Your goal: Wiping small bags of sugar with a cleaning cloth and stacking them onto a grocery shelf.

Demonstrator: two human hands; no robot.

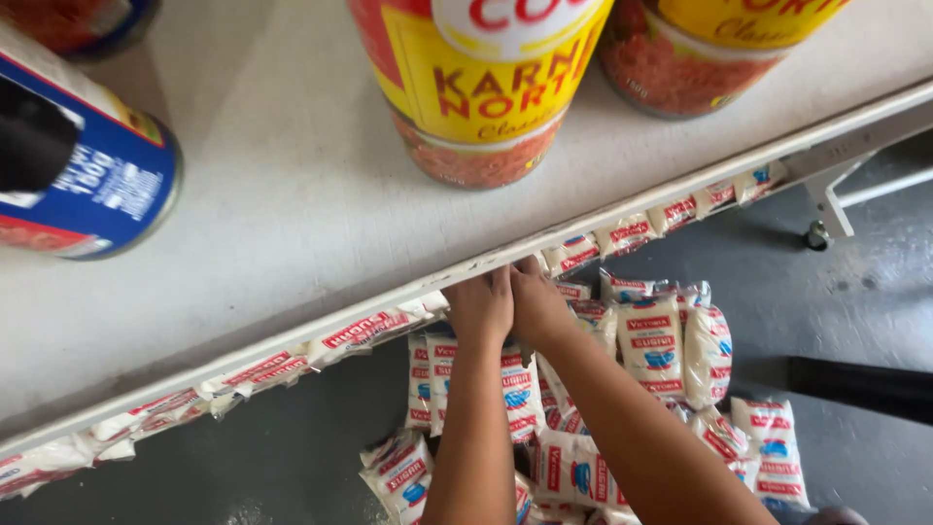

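Two bare arms reach up from the bottom of the view, side by side, toward the front edge of a white shelf (292, 224). The left hand (480, 307) and the right hand (537, 303) touch each other, and both press against the shelf lip. Their fingertips go under the lip, so I cannot tell how far the fingers are curled or just what they grip. A row of small white sugar packets (622, 235) with red and blue print sits on the level below, tucked just behind that lip. The row runs along the shelf edge, from lower left to upper right. The hands meet the row near its middle, and the packets lie straight ahead of the fingers, with their long sides along the edge. Both hands look equally near. More sugar packets lie in a loose pile (671, 350) on the dark grey floor (292, 457), right under the arms and off to the right. On top of the shelf stand a yellow and red can (476, 87), a second can like it (700, 49) to its right, and a blue can (107, 185) on the left.
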